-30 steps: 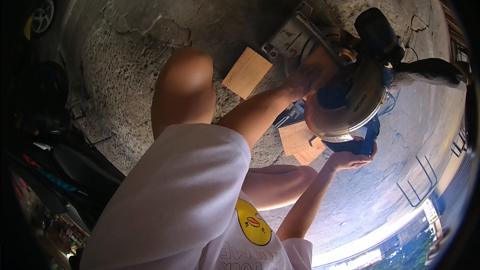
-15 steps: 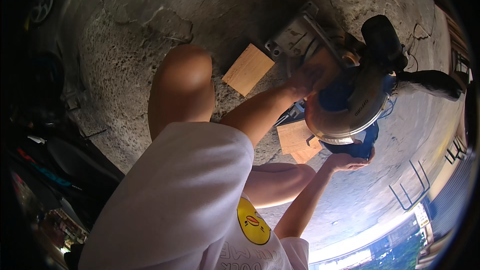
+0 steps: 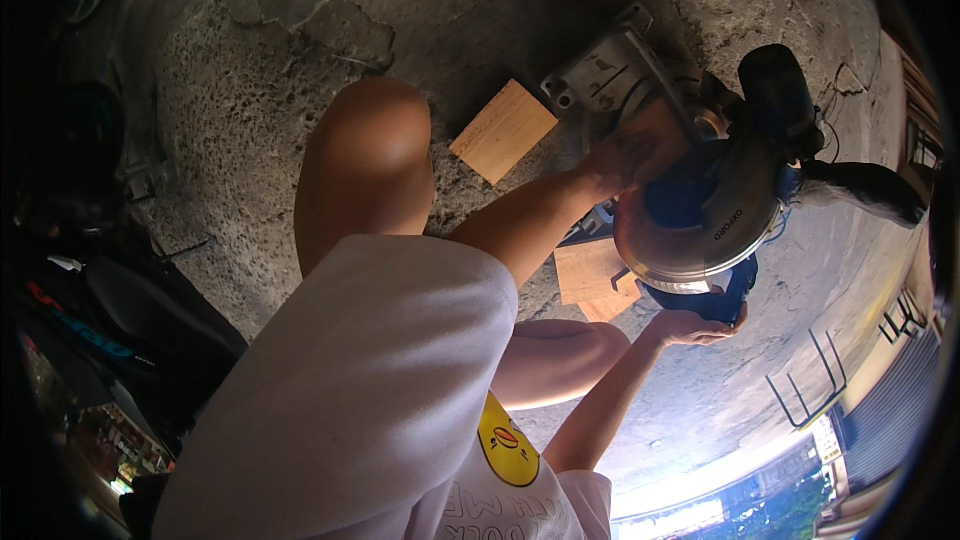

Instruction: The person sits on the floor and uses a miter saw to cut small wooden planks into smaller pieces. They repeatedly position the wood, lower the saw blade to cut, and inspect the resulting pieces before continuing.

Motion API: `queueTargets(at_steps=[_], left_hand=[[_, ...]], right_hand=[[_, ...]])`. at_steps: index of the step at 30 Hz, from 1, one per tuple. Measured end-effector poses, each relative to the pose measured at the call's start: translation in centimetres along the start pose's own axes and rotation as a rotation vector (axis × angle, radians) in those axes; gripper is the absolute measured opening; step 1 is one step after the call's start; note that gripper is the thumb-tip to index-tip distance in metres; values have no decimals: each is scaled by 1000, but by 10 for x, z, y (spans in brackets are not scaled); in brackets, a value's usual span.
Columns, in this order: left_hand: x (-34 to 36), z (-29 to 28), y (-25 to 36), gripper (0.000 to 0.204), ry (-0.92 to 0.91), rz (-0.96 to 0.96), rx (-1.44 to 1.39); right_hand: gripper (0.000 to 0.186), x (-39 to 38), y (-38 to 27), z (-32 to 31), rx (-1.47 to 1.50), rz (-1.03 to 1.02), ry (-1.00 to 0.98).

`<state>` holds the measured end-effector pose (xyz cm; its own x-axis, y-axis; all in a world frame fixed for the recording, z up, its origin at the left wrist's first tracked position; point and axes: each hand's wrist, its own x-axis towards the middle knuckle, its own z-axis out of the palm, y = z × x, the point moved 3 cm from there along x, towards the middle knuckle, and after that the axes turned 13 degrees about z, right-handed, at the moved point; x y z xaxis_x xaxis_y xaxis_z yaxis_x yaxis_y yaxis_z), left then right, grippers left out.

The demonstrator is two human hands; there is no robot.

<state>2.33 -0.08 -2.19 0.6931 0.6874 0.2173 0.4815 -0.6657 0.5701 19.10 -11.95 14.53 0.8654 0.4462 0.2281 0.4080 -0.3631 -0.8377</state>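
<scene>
A mitre saw with a silver guard point(image 3: 735, 230), blue body and black motor point(image 3: 775, 90) stands on the concrete at right. My left hand point(image 3: 615, 155) rests with its fingers on a wooden board point(image 3: 650, 130) on the saw's grey base point(image 3: 595, 75), beside the blade housing; shadow blurs its fingertips. Lower down, my right hand point(image 3: 695, 328) is curled around the blue handle point(image 3: 725, 300). One loose wooden piece point(image 3: 502, 130) lies left of the base; others point(image 3: 590, 270) lie below it, partly covered by the saw.
My bare knee point(image 3: 365, 150) is raised left of the loose wood. A black motorbike point(image 3: 130, 310) stands along the left. At right are blue metal racks point(image 3: 810, 390) and a grey corrugated shutter point(image 3: 880, 410). The concrete floor point(image 3: 260, 90) is cracked and pitted.
The view has turned slightly, so the motor appears further right and down and the rack lower. Both hands keep their places on the board and handle.
</scene>
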Motion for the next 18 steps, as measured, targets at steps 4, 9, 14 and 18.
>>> queueTargets(at_steps=[4, 9, 14, 18], left_hand=[[-1, 3, -1, 61, 9, 6, 27], [1, 3, 1, 61, -54, 14, 58], [-1, 4, 0, 63, -108, 40, 123], [-2, 5, 6, 66, -56, 16, 54]], right_hand=[[59, 1, 1, 0, -2, -21, 23], [60, 3, 6, -4, -117, -76, 122], [61, -2, -5, 1, -65, -41, 39], [60, -4, -10, -1, -57, -45, 11]])
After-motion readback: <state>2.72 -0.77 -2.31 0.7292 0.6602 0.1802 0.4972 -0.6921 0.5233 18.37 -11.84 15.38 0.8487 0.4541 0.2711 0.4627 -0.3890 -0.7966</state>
